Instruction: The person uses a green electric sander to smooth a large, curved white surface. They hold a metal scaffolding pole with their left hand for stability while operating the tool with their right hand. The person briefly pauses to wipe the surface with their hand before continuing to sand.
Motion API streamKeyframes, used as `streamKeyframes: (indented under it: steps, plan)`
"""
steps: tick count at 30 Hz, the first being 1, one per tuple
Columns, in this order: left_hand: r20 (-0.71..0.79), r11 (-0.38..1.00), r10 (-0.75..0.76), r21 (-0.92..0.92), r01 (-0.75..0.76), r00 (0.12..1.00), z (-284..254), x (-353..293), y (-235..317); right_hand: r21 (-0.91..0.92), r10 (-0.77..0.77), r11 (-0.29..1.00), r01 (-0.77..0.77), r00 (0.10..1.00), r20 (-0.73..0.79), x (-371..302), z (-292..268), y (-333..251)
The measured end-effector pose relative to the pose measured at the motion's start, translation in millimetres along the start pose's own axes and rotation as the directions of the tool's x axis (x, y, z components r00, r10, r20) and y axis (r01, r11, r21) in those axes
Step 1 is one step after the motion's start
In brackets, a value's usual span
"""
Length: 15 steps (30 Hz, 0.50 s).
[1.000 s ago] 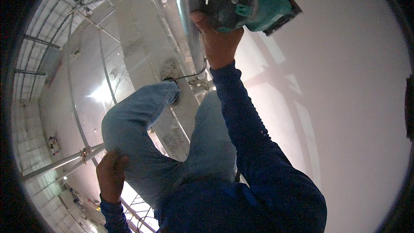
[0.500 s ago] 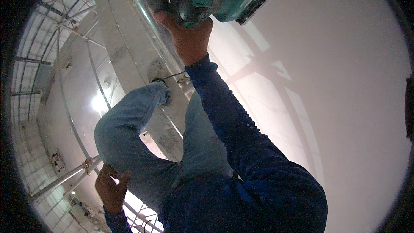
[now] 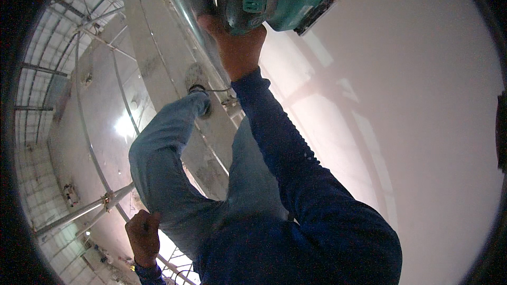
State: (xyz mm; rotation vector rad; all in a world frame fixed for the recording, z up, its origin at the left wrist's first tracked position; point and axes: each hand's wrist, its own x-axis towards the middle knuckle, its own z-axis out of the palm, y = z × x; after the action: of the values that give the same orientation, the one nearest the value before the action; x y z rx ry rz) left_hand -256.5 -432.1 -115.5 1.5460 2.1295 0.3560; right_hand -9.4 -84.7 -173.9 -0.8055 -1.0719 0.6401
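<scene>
My right hand (image 3: 240, 47) is wrapped round a teal and black power sander (image 3: 245, 1) at the top of the view. The sander's flat, dark-edged base faces the pale wall (image 3: 422, 100) on the right; from here I cannot tell whether it touches. The right arm, in a dark blue sleeve, stretches up toward it. Down at the lower left, my left hand (image 3: 143, 236) is curled into a fist beside my bent left leg in jeans (image 3: 163, 153). Nothing shows in the fist, though its inner side is hidden.
Under my foot lies a grey scaffold platform (image 3: 153, 47), dusty and stained. Scaffold tubes (image 3: 84, 216) cross at the left, joined by a clamp. A shiny metal pipe (image 3: 193, 0) runs beside the sander. Far below left is a floor (image 3: 100, 105) with a bright light patch.
My left hand has gone from fingers apart to a curled fist, and moved slightly down and right. The sander and right hand have shifted slightly right in view.
</scene>
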Motion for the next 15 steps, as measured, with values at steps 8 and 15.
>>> streamKeyframes:
  steps: [8,15]
  plan:
    - [-0.146,0.893,0.353,0.346,-0.287,0.924,-60,92,74,0.038,0.079,0.996,-0.079,0.997,0.014,-4,0,-2]
    - [-0.617,0.561,0.578,-0.175,-0.809,0.534,-72,250,284,-0.045,0.088,0.995,-0.086,0.995,0.042,6,1,-9]
